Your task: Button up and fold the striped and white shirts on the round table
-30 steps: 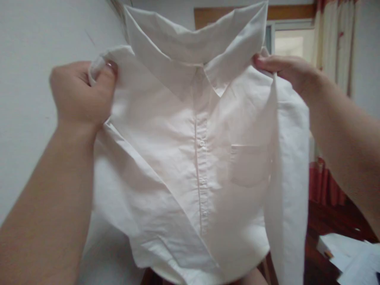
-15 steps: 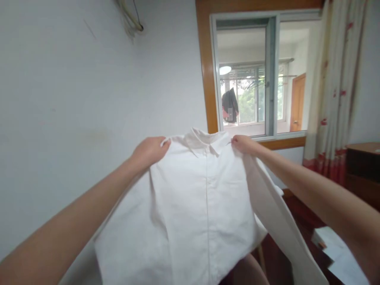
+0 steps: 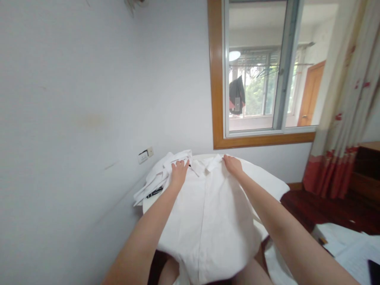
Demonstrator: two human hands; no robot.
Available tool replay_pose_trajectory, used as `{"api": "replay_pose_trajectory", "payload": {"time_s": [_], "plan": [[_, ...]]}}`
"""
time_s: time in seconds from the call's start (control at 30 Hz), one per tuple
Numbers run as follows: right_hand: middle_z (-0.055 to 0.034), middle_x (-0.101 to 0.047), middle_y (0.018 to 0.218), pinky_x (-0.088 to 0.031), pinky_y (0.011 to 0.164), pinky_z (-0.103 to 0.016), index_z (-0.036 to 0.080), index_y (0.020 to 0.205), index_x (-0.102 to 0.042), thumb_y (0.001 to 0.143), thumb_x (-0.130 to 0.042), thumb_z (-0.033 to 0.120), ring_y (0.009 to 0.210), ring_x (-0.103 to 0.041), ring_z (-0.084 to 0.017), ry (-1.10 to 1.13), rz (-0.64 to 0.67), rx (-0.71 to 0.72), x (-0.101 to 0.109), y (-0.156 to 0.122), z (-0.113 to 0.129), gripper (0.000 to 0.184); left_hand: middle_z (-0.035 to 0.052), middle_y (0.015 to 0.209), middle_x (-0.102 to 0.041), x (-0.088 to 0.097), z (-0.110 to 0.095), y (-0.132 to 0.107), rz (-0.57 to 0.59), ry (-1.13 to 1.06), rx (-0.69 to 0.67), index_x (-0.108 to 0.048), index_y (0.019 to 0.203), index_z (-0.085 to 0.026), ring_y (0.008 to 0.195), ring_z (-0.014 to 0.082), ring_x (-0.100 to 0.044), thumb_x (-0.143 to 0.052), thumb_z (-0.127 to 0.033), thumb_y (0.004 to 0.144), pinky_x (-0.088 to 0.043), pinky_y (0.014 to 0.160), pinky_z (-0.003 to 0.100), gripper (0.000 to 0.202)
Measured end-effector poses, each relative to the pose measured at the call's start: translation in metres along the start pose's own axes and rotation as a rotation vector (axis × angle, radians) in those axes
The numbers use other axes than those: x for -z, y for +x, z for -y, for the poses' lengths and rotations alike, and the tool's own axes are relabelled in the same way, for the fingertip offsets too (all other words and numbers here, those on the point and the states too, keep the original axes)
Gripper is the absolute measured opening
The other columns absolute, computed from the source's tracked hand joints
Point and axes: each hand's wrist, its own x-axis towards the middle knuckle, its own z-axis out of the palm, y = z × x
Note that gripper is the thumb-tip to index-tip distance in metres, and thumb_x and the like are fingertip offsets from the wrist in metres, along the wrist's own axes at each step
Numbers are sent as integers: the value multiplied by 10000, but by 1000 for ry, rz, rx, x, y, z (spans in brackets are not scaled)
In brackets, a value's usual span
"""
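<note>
A white button-front shirt [image 3: 204,213] with a collar lies spread over a white round-edged table [image 3: 264,176], collar at the far side. Its lower part hangs over the near edge toward my legs. My left hand [image 3: 179,172] rests by the shirt's left shoulder with its fingers spread, next to a stack of white clothes [image 3: 158,172]. At the other shoulder, just beside the collar, my right hand [image 3: 233,165] is closed on the shirt fabric. Dark striped cloth [image 3: 154,192] shows at the bottom of the stack.
A bare wall with a socket [image 3: 143,157] rises behind the table on the left. Above the table is a wood-framed window [image 3: 219,99], with a long curtain [image 3: 323,166] to its right. Papers [image 3: 350,245] and a dark flat object [image 3: 374,271] lie at the lower right.
The shirt, held up by both shoulders before, has come down onto the table. My left hand's fingers have spread. The view has tilted downward, bringing the table and clothes stack into sight.
</note>
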Motion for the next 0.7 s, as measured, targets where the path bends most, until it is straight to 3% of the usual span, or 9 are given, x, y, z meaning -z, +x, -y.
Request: {"api": "replay_pose_trajectory", "payload": {"time_s": [0.1, 0.17, 0.23, 0.33, 0.43, 0.6, 0.7], "plan": [[-136, -643, 1004, -413, 806, -336, 157, 1039, -591, 950, -347, 208, 977, -587, -227, 3, 87, 0, -51, -27, 10, 265, 156, 1376, -436, -42, -38, -14, 9, -170, -235, -495, 1300, -155, 1306, 288, -334, -345, -51, 861, -226, 1085, 503, 475], [-169, -613, 1090, -403, 850, -362, 127, 1083, -591, 928, -348, 148, 1052, -549, -248, 1, 90, -34, -76, -42, 16, 289, 156, 1269, -529, -65, -55, -17, 62, -314, -309, -587, 1166, -128, 1245, 255, -412, -375, -29, 836, -297, 1058, 437, 406], [-193, -526, 1255, -360, 934, -400, 110, 1227, -524, 912, -344, 115, 1180, -460, -269, 13, 3, -9, -90, -48, 21, 363, 156, 1144, -592, -83, -63, -13, 91, -395, -301, -635, 1039, -110, 1162, 234, -485, -390, -7, 813, -359, 1011, 396, 349], [-146, -435, 1379, -250, 1049, -420, 153, 1321, -461, 894, -409, 142, 1293, -332, -264, 98, -145, 280, -102, -44, 25, 431, 139, 1062, -620, -103, -60, 2, 72, -453, -274, -647, 976, -108, 1104, 218, -523, -412, -21, 815, -380, 1000, 387, 298], [-98, -516, 1305, -287, 1031, -378, 196, 1286, -500, 911, -447, 251, 1250, -385, -230, 235, -138, 507, -111, -31, 33, 382, 90, 1059, -634, -124, -54, 15, 55, -544, -283, -635, 1023, -142, 1074, 185, -542, -454, -66, 819, -399, 1001, 362, 283], [-98, -599, 1177, -368, 937, -314, 200, 1245, -535, 971, -343, 338, 1115, -508, -181, 425, -83, 419, -132, -4, 42, 362, 81, 1151, -627, -160, -53, 19, 95, -846, -195, -544, 1205, -158, 1075, 163, -569, -472, -58, 799, -428, 994, 350, 424], [-78, -667, 999, -382, 882, -301, 201, 1075, -643, 979, -315, 346, 983, -565, -178, 469, -39, 362, -141, 12, 43, 371, 76, 1106, -651, -170, -48, 23, 145, -962, -138, -590, 1137, -158, 1046, 168, -584, -480, -40, 779, -426, 995, 348, 393]]}}
